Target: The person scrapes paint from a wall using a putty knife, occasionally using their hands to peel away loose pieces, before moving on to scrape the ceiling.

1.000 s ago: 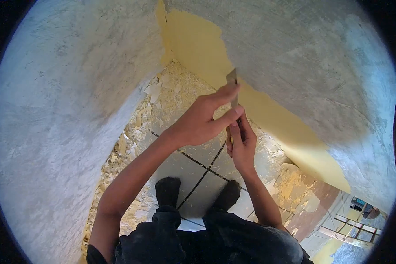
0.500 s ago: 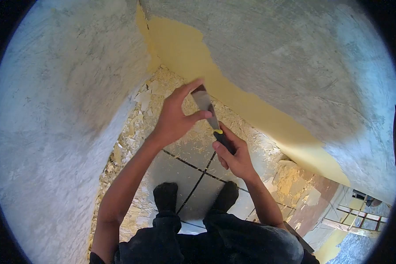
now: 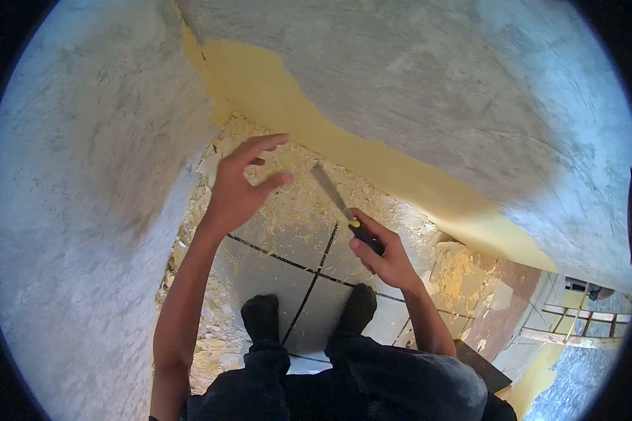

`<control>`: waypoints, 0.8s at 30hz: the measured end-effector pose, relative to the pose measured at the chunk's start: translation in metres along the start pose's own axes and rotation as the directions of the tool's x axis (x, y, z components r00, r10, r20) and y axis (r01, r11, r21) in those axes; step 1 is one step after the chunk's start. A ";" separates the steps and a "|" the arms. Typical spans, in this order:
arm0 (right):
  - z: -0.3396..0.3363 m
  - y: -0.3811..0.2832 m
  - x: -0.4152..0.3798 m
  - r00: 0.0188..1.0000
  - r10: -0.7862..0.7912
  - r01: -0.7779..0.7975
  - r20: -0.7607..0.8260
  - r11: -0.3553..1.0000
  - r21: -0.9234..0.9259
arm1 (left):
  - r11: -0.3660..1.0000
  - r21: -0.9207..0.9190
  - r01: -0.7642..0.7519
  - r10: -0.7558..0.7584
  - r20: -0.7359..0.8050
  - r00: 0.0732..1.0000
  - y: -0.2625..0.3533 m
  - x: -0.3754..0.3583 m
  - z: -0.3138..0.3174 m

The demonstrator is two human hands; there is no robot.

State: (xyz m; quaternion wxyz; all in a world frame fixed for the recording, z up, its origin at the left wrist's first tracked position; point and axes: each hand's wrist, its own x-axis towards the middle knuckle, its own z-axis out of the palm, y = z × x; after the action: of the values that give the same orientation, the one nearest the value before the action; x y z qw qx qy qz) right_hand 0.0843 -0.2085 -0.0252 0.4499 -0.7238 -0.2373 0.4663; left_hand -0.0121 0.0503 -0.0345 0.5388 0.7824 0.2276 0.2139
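My right hand (image 3: pixel 390 258) is wrapped round the black and yellow handle of a scraper (image 3: pixel 333 191), whose metal blade points up and to the left over the floor. To the left of the blade, my left hand (image 3: pixel 240 184) has its thumb and fingers apart, with nothing between them, and does not touch the scraper. Beyond both hands, a yellow strip (image 3: pixel 372 158) runs along the bottom of the grey wall (image 3: pixel 428 91).
Yellow and pale flakes (image 3: pixel 281 203) cover the tiled floor (image 3: pixel 260 263) along both walls. Two feet in dark socks stand on the tiles. A dark flat panel (image 3: pixel 481 366) lies at the lower right, near a rack-like frame (image 3: pixel 576 330). Another rough wall (image 3: pixel 77 210) rises at the left.
My left hand has come off the scraper blade and moved left, its fingers apart. The scraper has turned more edge-on and shifted slightly down in my right hand. The view has shifted a little.
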 end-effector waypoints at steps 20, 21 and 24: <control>-0.006 -0.087 0.026 0.667 -0.723 0.573 -0.180 0.652 -0.496 | 0.700 -0.565 0.438 -0.264 0.365 0.893 -0.039 -0.036 0.054; 0.005 -0.100 0.029 0.605 -0.778 0.638 -0.168 0.600 -0.483 | 0.820 -0.481 0.309 -0.169 0.312 0.935 -0.039 -0.036 0.057; 0.037 -0.129 0.045 0.654 -0.753 0.746 -0.079 0.659 -0.096 | 0.868 -0.446 0.220 -0.082 0.307 0.948 -0.059 -0.045 0.065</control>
State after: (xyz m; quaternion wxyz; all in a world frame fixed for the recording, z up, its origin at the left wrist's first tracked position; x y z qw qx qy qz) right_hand 0.0819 -0.0963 0.0603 0.5945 -0.5985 -0.5018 0.1914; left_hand -0.0178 -0.0058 -0.1156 0.7556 0.6281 0.1514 0.1078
